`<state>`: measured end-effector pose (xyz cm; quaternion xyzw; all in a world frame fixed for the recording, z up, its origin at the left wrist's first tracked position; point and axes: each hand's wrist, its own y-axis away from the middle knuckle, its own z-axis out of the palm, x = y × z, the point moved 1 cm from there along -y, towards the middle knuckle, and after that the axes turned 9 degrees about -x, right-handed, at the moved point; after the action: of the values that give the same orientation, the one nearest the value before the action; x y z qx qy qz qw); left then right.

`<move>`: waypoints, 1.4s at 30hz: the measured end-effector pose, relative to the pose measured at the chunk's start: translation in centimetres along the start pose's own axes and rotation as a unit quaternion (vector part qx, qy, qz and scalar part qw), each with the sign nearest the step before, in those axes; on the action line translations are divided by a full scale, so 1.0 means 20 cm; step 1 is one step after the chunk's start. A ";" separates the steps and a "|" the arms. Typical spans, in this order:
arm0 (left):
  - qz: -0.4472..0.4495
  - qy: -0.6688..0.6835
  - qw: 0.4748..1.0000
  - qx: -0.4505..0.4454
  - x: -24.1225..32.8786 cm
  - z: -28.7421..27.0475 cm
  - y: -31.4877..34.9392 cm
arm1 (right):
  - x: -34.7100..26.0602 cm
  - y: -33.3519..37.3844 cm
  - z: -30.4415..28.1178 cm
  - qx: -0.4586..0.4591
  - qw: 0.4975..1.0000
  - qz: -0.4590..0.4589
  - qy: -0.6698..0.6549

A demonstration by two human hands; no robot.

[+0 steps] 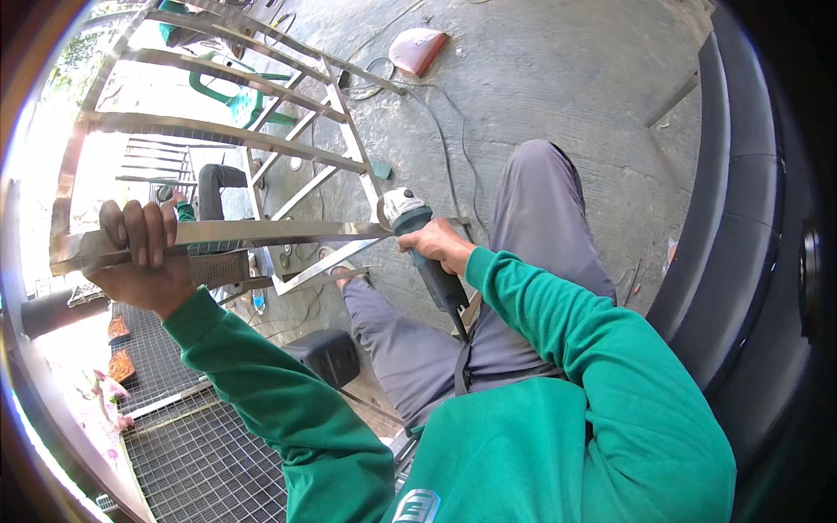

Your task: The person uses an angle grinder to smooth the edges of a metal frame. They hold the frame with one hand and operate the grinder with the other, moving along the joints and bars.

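Note:
My left hand [146,261] is wrapped around the end bar of a ladder-like metal frame [288,230] with several crossbars. The frame stretches away from me toward the upper left. In my right hand [440,246] is an angle grinder [445,288] with a teal and black body and a pale head. That head sits right by the frame's near right corner; whether its disc touches the metal I cannot tell. The grinder's cord end hangs down between my legs.
A green plastic chair [248,105] stands beyond the frame. Cables [446,131] snake over the concrete floor near a white and red bag [418,50]. Black padded seating [741,183] lines the right; wire mesh [209,458] lies lower left, beside a black box [325,356]. Another person's leg [218,187] shows behind the bars.

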<state>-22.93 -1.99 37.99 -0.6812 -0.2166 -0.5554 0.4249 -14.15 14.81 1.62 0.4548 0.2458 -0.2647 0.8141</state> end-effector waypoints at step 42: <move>0.007 -0.017 1.000 0.017 -0.01 0.01 0.01 | 0.10 -0.04 0.05 -0.011 0.988 0.065 -0.142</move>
<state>-22.76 -1.98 37.72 -0.6846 -0.2286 -0.5370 0.4366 -12.96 13.27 0.28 0.4188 0.1003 -0.2704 0.8611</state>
